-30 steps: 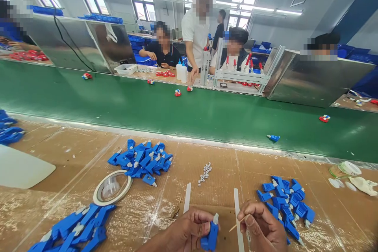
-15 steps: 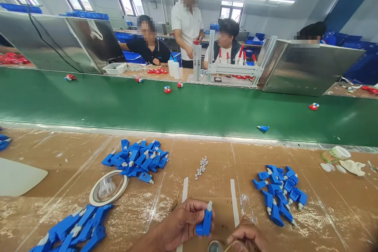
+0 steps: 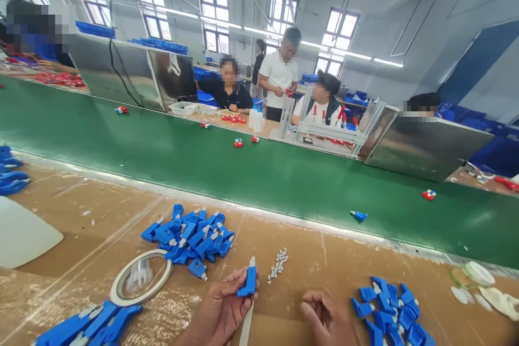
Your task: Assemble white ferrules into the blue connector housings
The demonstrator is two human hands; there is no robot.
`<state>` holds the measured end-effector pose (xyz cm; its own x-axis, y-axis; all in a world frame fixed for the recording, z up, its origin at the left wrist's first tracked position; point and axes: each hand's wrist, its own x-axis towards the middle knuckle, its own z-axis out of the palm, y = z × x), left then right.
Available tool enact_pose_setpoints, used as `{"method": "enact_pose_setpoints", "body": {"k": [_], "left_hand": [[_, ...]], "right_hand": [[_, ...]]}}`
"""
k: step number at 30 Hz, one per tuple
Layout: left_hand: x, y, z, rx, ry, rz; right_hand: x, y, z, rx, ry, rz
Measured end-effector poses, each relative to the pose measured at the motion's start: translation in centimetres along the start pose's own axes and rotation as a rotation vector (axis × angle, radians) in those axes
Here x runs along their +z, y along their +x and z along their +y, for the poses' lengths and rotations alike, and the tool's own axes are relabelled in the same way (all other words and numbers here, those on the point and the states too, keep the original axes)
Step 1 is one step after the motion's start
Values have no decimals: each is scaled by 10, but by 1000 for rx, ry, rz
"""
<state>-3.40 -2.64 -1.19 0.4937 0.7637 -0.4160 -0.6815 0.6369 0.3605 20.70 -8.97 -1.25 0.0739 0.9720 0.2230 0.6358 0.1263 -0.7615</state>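
Observation:
My left hand (image 3: 225,308) pinches a blue plastic piece (image 3: 248,282), held upright with its pale tip pointing up. Just right of it lies a small cluster of tiny grey-white pieces (image 3: 278,266). My right hand (image 3: 328,316) hovers over the table to the right of them, fingers loosely curled, thumb apart from the forefinger, and nothing visible in it. Beyond my left hand is a pile of similar blue pieces (image 3: 194,235). Another blue pile (image 3: 391,308) lies to the right of my right hand.
A tape roll (image 3: 117,286) lies left, above more blue pieces (image 3: 95,324). A green conveyor belt (image 3: 182,165) crosses ahead, carrying red pieces (image 3: 238,142) and one blue piece (image 3: 358,216). A clear tub (image 3: 472,274) stands far right. Several people work across the belt.
My left hand has raised the blue piece and moved it left, near the tiny pieces. The thin stick in my right hand is no longer visible. The view has tilted and shifted.

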Motion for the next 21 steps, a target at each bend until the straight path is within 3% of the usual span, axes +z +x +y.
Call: {"method": "enact_pose_setpoints", "body": {"k": [4, 7, 15, 21], "left_hand": [[-2, 9, -6, 36, -2, 49], [-1, 12, -11, 5, 13, 29], [-8, 20, -13, -27, 18, -36], [-14, 25, -16, -5, 59, -57]], "right_hand": [[9, 61, -8, -128, -151, -109], [17, 83, -10, -179, -191, -168], [25, 102, -10, -188, -376, -357], [19, 102, -21, -110, -473, -378]]}}
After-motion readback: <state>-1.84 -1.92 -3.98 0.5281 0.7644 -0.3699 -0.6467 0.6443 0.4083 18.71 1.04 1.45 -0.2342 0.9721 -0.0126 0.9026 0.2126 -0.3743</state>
